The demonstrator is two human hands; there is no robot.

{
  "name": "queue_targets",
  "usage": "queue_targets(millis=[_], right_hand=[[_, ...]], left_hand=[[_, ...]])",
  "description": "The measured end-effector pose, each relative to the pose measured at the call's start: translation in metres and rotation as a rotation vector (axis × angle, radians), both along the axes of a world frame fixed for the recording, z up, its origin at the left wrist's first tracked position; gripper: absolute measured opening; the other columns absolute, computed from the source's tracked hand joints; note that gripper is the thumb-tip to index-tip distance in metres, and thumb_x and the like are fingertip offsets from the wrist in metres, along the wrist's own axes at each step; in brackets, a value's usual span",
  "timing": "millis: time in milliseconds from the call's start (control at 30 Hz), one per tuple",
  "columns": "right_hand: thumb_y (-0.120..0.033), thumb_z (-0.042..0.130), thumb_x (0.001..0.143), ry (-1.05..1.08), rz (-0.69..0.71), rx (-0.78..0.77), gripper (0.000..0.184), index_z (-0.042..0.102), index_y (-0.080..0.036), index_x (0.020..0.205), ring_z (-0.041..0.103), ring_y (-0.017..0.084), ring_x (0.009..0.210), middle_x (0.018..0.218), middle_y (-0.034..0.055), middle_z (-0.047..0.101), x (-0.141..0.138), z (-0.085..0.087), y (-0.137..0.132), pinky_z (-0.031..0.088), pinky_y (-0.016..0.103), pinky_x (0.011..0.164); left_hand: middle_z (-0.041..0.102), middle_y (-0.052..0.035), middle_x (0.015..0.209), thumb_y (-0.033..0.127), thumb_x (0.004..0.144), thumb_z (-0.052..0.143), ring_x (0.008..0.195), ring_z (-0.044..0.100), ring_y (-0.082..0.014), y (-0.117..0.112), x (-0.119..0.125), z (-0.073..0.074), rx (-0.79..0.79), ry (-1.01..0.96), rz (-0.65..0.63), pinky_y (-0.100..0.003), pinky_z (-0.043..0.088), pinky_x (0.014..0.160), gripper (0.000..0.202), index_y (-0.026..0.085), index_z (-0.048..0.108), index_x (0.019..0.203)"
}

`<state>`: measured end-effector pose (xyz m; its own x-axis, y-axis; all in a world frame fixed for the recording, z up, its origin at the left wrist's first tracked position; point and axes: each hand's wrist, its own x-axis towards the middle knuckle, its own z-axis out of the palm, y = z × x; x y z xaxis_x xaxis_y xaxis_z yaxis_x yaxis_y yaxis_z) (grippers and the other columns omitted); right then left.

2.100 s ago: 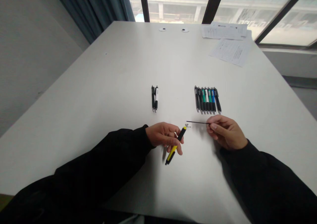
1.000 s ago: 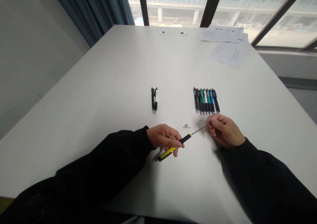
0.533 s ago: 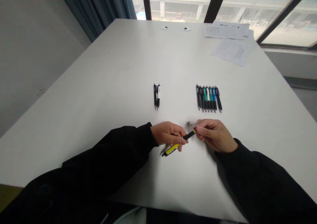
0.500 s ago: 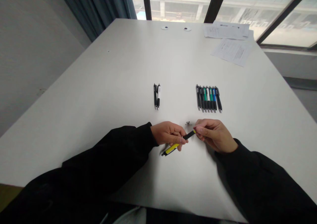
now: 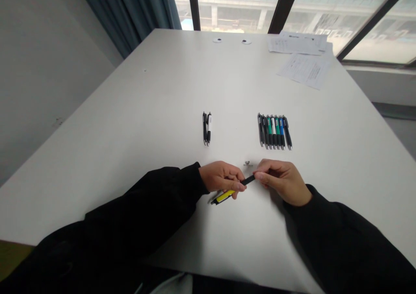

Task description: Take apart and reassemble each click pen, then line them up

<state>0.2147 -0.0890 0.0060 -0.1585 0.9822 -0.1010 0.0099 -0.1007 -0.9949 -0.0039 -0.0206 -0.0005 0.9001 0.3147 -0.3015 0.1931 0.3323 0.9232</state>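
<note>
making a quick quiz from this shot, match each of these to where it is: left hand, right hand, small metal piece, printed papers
Things
1. left hand
2. right hand
3. small metal piece
4. printed papers

Places
A. far right part of the table
B. pinching the black end of the yellow-and-black pen
C. on the table just beyond the pen, between the hands
D. around the middle of the pen, its yellow part sticking out below

Pairs: 1-D, 2-B, 3-C, 4-A
</note>
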Motion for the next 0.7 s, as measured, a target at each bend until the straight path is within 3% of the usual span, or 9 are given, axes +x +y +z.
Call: queue_targets(millis=[100,267,500,700], right_hand=[[-0.033,0.078,0.076,0.057,-0.035,-0.008,0.023,0.072,-0.017,0.091,0.045,0.01,0.05,0.062,-0.0011,0.057,-0.002,-0.001,-0.002,0.034,0.025,0.045],[-0.034,0.072,0.082,0.016,-0.067,0.05,0.018,0.067,-0.018,0.088,0.046,0.01,0.048,0.059,-0.0022,0.055,0.002,-0.005,-0.003,0.036,0.024,0.044],[-0.032,0.065,0.087,-0.759,-0.023,0.462,0.017,0.07,-0.016,0.09,0.052,0.012,0.058,0.073,0.0034,0.061,0.013,-0.01,0.004,0.042,0.027,0.057],[-0.036,0.059,0.09,-0.931,0.025,0.47,0.024,0.07,-0.015,0.099,0.06,0.017,0.069,0.08,0.0057,0.064,0.009,-0.015,0.005,0.046,0.03,0.067]], left_hand=[[0.069,-0.0043,0.068,0.049,0.078,0.073,0.049,0.052,-0.0064,0.0,-0.001,-0.002,0.005,-0.016,0.001,-0.017,0.039,0.046,0.042,0.01,0.064,0.09],[0.071,-0.0074,0.071,0.051,0.079,0.071,0.048,0.051,-0.0067,0.0,-0.001,-0.006,0.025,-0.039,0.008,-0.018,0.039,0.046,0.044,0.009,0.064,0.091],[0.074,-0.012,0.082,0.053,0.084,0.065,0.05,0.052,-0.0061,-0.001,-0.003,-0.004,0.031,-0.071,0.035,-0.018,0.039,0.049,0.046,0.009,0.063,0.097],[0.075,-0.0133,0.085,0.049,0.087,0.062,0.048,0.054,-0.0067,-0.003,-0.005,-0.002,0.011,-0.101,0.069,-0.019,0.038,0.048,0.046,0.011,0.056,0.113]])
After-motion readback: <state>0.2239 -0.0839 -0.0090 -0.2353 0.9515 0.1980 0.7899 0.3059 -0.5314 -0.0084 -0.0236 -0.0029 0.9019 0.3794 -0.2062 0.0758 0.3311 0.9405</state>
